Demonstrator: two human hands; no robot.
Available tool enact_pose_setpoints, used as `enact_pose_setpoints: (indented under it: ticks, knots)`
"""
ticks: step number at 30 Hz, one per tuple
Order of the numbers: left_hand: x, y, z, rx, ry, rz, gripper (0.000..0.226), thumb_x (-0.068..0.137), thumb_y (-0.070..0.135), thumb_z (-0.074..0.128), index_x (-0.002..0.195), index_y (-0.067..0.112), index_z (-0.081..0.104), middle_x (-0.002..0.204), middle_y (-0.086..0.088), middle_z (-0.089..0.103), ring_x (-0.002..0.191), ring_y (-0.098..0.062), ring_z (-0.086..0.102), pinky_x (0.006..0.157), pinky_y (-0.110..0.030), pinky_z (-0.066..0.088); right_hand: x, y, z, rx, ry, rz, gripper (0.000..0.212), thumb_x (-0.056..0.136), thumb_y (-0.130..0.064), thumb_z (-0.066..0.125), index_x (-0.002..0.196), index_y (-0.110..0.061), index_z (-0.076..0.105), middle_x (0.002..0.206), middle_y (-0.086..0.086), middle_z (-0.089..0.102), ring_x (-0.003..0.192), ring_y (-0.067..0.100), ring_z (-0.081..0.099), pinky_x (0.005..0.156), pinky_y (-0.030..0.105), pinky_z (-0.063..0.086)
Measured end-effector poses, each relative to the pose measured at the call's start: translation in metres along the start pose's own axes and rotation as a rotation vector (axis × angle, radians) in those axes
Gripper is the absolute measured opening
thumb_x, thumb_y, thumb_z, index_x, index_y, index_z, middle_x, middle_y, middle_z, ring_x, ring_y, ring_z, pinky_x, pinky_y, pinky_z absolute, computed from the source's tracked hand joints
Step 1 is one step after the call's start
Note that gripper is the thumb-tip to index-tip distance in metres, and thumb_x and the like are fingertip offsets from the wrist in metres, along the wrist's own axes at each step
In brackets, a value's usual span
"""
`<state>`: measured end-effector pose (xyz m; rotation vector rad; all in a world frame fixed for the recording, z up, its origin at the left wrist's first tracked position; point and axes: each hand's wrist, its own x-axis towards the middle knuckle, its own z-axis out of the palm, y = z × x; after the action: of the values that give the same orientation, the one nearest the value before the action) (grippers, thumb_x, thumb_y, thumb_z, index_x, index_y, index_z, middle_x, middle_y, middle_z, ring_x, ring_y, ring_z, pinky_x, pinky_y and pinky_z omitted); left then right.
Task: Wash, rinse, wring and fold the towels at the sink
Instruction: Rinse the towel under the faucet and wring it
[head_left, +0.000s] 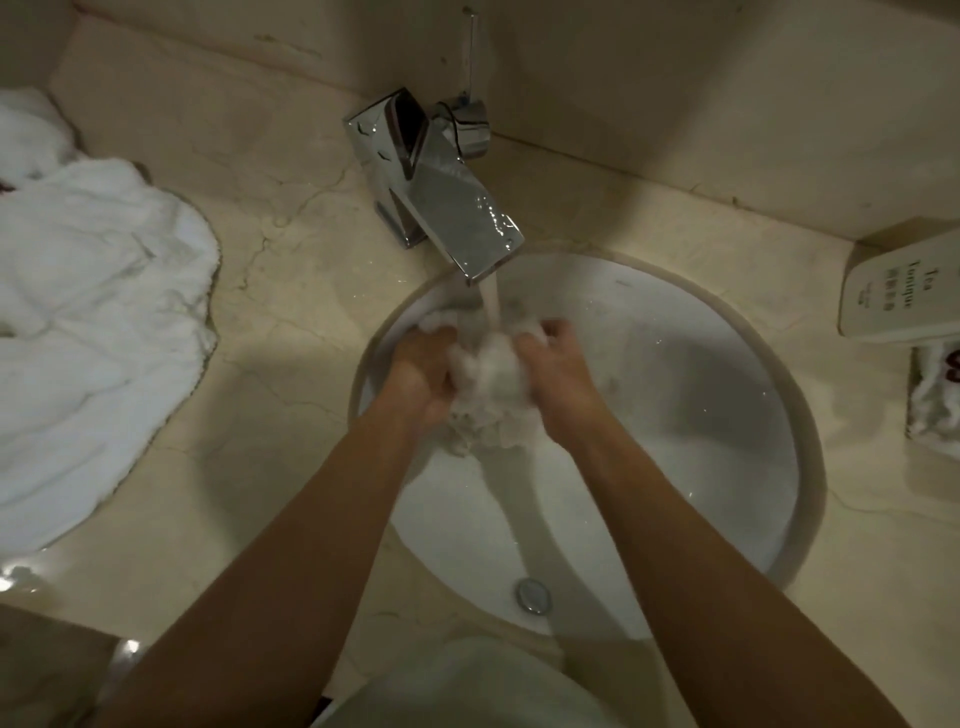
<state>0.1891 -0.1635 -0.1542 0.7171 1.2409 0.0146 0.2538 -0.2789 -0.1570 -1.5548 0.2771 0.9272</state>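
Right now we're deep in the wet work, so let's sweep from the left. Heaped on the bench (291, 467) at the far left is a big white towel pile (98, 322), crumpled and unfolded; whether it is washed or still waiting, I can't tell from here. Moving in, the chrome tap (441, 208) is running, its stream dropping straight into the round white basin (675, 415). Under that stream sits the action: 1 small white towel (485, 384), bunched into a wad and held above the bowl, between both hands. The left hand (421, 379) has its fingers curled round the wad's left side, the right hand (556, 379) has its fingers clamped on the right side. My read: this is washing or rinsing, with wringing and folding yet to come for this piece. Down near the front, the drain (533, 596) sits open-looking, no water pooling. Over on the right, a labelled box (904, 291) rests on the bench, with another bit of white cloth (935, 405) just beneath it, also not folded.
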Motion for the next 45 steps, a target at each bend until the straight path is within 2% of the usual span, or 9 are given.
enact_pose_setpoints:
  ticks: [4,6,10,15,23,26,31,41,45]
  knots:
    - [-0.026,-0.014,-0.022,-0.297,-0.152,-0.183,0.035,0.090,0.001,0.040,0.080,-0.006,0.073,0.082,-0.023,0.072,0.068,-0.032,0.072,0.059,-0.039,0.060,-0.019,0.020,-0.049,0.558,-0.293,0.406,0.065,0.063,0.005,0.058,0.127,0.009,0.060,0.134,0.029,0.057,0.113,0.036,0.064,0.095,0.045,0.055]
    - [-0.038,-0.021,-0.024,-0.363,-0.248,-0.269,0.039,0.080,0.010,0.040,0.096,-0.008,0.071,0.105,-0.029,0.068,0.087,-0.041,0.070,0.080,-0.054,0.054,-0.030,0.026,-0.055,0.622,-0.385,0.457,0.068,0.070,0.000,0.057,0.137,0.010,0.052,0.146,0.029,0.046,0.131,0.039,0.051,0.111,0.048,0.041]
    - [-0.037,-0.025,-0.008,-0.358,-0.291,-0.224,0.033,0.098,0.026,0.040,0.101,0.006,0.066,0.107,-0.014,0.066,0.106,-0.028,0.064,0.095,-0.039,0.051,-0.034,0.010,-0.036,0.471,-0.286,0.496,0.054,0.088,-0.036,0.062,0.128,0.001,0.063,0.129,0.023,0.064,0.112,0.035,0.064,0.104,0.046,0.046]
    - [-0.004,0.017,0.014,0.183,-0.062,0.018,0.041,0.095,0.033,0.056,0.130,0.010,0.056,0.118,-0.010,0.062,0.107,-0.027,0.061,0.098,-0.042,0.049,-0.030,-0.002,-0.016,0.163,-0.222,0.356,0.033,0.094,-0.024,0.065,0.123,-0.008,0.062,0.120,0.018,0.069,0.107,0.029,0.068,0.095,0.045,0.054]
    - [-0.028,-0.022,0.013,0.210,0.157,0.136,0.028,0.100,0.029,0.054,0.117,0.008,0.059,0.111,-0.010,0.066,0.102,-0.026,0.064,0.093,-0.039,0.053,-0.025,0.014,-0.066,0.821,-0.014,0.384,0.050,0.093,-0.035,0.058,0.128,0.000,0.063,0.126,0.021,0.065,0.122,0.038,0.061,0.108,0.051,0.044]
    - [-0.023,-0.023,0.012,0.168,0.126,0.165,0.029,0.103,0.030,0.048,0.111,0.006,0.062,0.104,-0.011,0.068,0.094,-0.026,0.067,0.084,-0.034,0.055,-0.022,0.003,-0.043,0.614,-0.001,0.306,0.048,0.097,-0.040,0.057,0.124,-0.002,0.064,0.122,0.019,0.067,0.123,0.032,0.060,0.108,0.047,0.045]
    - [-0.029,0.005,0.036,0.518,-0.148,0.102,0.034,0.105,0.040,0.036,0.114,0.018,0.061,0.102,0.004,0.057,0.095,-0.014,0.056,0.073,-0.020,0.048,-0.011,-0.019,0.020,-0.197,0.160,-0.218,0.023,0.097,-0.024,0.058,0.078,-0.013,0.065,0.066,-0.004,0.063,0.062,0.008,0.058,0.063,0.027,0.047]
    - [-0.028,0.000,0.027,0.652,0.015,0.199,0.041,0.109,0.025,0.029,0.131,0.002,0.055,0.129,-0.016,0.059,0.122,-0.027,0.055,0.094,-0.024,0.038,0.006,-0.003,0.037,-0.259,0.136,-0.272,0.026,0.091,-0.028,0.055,0.067,-0.017,0.059,0.066,-0.001,0.060,0.065,0.013,0.053,0.062,0.035,0.044]
    - [-0.049,-0.005,0.038,0.680,0.024,0.273,0.038,0.106,0.035,0.036,0.115,0.010,0.063,0.111,-0.009,0.062,0.107,-0.018,0.056,0.085,-0.023,0.035,0.024,-0.023,0.019,0.049,0.223,0.030,0.026,0.099,-0.018,0.048,0.081,-0.008,0.065,0.073,0.009,0.065,0.064,0.022,0.061,0.064,0.031,0.050]
